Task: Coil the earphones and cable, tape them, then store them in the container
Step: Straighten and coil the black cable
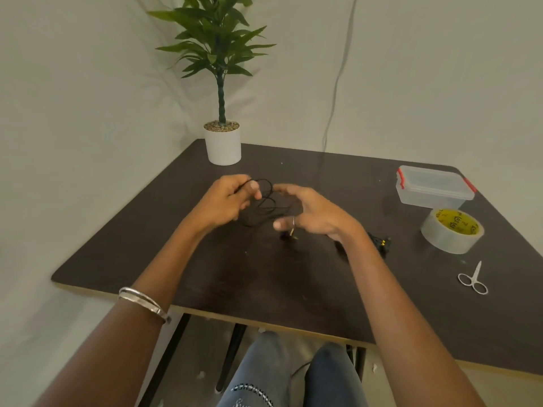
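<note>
My left hand pinches loops of a thin black earphone wire above the dark table. To the right of the loops hovers my right hand, fingers spread and lightly curved, and I cannot see it holding anything. A small gold-tipped plug hangs or lies just below that hand. A second black cable bundle lies on the table behind my right wrist. At the far right stands a clear plastic container with red clips, lid on. A roll of clear tape sits in front of it.
Small silver scissors lie near the table's right edge. A potted plant in a white pot stands at the far left corner. My knees show below the table's front edge.
</note>
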A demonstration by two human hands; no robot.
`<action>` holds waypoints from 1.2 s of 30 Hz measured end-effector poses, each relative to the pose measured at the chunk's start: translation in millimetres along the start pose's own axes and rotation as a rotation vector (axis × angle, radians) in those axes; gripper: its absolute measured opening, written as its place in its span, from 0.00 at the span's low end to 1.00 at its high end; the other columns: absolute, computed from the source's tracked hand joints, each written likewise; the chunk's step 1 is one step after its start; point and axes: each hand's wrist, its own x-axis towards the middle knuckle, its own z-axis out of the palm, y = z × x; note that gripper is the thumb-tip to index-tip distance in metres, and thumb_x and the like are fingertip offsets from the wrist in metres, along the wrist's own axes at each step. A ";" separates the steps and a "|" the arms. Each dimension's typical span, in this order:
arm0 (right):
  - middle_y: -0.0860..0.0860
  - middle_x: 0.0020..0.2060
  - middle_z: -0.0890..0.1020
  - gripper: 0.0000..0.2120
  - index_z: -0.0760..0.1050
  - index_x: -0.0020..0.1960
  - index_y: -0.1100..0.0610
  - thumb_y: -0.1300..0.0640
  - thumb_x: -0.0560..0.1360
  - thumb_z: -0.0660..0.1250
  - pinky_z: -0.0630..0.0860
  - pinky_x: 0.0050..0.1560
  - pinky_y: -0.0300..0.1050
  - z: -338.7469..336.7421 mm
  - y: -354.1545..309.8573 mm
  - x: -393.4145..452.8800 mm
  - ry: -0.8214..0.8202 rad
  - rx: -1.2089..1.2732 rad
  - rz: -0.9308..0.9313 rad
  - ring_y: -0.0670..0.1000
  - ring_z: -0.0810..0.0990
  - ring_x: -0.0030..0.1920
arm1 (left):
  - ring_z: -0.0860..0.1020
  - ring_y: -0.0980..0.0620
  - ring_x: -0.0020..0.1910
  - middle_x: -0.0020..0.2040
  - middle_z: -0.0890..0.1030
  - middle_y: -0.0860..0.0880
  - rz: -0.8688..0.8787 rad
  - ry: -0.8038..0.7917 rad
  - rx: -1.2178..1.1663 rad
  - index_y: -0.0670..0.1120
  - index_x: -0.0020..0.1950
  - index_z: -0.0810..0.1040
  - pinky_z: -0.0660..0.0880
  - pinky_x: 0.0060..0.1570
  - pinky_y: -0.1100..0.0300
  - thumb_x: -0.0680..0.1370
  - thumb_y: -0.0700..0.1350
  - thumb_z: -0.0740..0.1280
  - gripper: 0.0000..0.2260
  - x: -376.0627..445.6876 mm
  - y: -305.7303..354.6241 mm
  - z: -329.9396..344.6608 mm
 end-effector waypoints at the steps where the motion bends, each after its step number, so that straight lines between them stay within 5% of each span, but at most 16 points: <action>1: 0.45 0.67 0.72 0.34 0.65 0.73 0.53 0.58 0.71 0.75 0.65 0.65 0.38 -3.2 -9.2 -3.1 0.027 0.087 -0.079 0.44 0.68 0.68 | 0.70 0.56 0.28 0.28 0.71 0.52 0.035 -0.043 0.023 0.46 0.41 0.77 0.70 0.34 0.56 0.82 0.49 0.59 0.14 4.4 9.2 -0.8; 6: 0.51 0.43 0.85 0.09 0.80 0.56 0.60 0.61 0.76 0.68 0.79 0.53 0.40 -13.6 -36.7 -3.0 0.248 0.204 -0.277 0.47 0.83 0.45 | 0.67 0.59 0.25 0.27 0.71 0.51 0.115 -0.141 0.004 0.46 0.37 0.77 0.65 0.28 0.67 0.81 0.51 0.59 0.16 22.1 51.9 -6.0; 10: 0.52 0.29 0.76 0.08 0.81 0.47 0.61 0.62 0.79 0.63 0.71 0.30 0.38 -37.4 -38.4 -6.9 0.347 0.256 -0.268 0.43 0.73 0.27 | 0.67 0.59 0.25 0.27 0.69 0.50 0.053 -0.073 -0.071 0.44 0.40 0.81 0.66 0.28 0.69 0.78 0.56 0.61 0.18 27.5 58.9 -22.2; 15: 0.48 0.26 0.72 0.12 0.81 0.44 0.57 0.60 0.81 0.61 0.63 0.28 0.33 -56.4 -40.1 -10.3 0.460 0.222 -0.276 0.42 0.68 0.28 | 0.69 0.51 0.34 0.32 0.73 0.49 0.018 -0.065 -0.190 0.46 0.45 0.84 0.71 0.34 0.59 0.79 0.47 0.66 0.09 24.2 42.4 -30.8; 20: 0.49 0.25 0.72 0.09 0.81 0.43 0.56 0.57 0.78 0.65 0.63 0.26 0.30 -54.7 -45.5 -8.8 0.466 0.165 -0.263 0.43 0.68 0.26 | 0.68 0.56 0.29 0.27 0.72 0.54 -0.039 0.033 -0.235 0.43 0.43 0.81 0.68 0.31 0.62 0.80 0.44 0.64 0.10 21.2 33.4 -27.1; 28: 0.42 0.21 0.75 0.06 0.81 0.38 0.55 0.54 0.72 0.73 0.67 0.28 0.28 -97.5 -26.5 -18.8 0.545 0.083 -0.181 0.40 0.70 0.24 | 0.67 0.57 0.28 0.31 0.70 0.50 -0.241 0.619 -0.477 0.44 0.40 0.78 0.69 0.30 0.61 0.80 0.40 0.62 0.09 14.4 3.8 -56.3; 31: 0.49 0.25 0.73 0.10 0.81 0.40 0.57 0.51 0.74 0.71 0.66 0.31 0.33 -101.8 -23.8 -13.6 0.604 0.004 -0.166 0.43 0.68 0.26 | 0.72 0.56 0.31 0.32 0.75 0.51 -0.350 0.787 -0.423 0.41 0.44 0.81 0.73 0.36 0.60 0.77 0.39 0.63 0.08 15.3 -8.2 -61.4; 36: 0.42 0.28 0.73 0.12 0.79 0.42 0.58 0.52 0.79 0.64 0.65 0.31 0.27 -85.5 -35.4 -1.7 0.580 -0.082 -0.175 0.34 0.71 0.27 | 0.77 0.52 0.35 0.38 0.81 0.46 -0.371 0.554 -0.284 0.42 0.41 0.81 0.78 0.42 0.57 0.79 0.40 0.64 0.09 15.8 -5.8 -50.2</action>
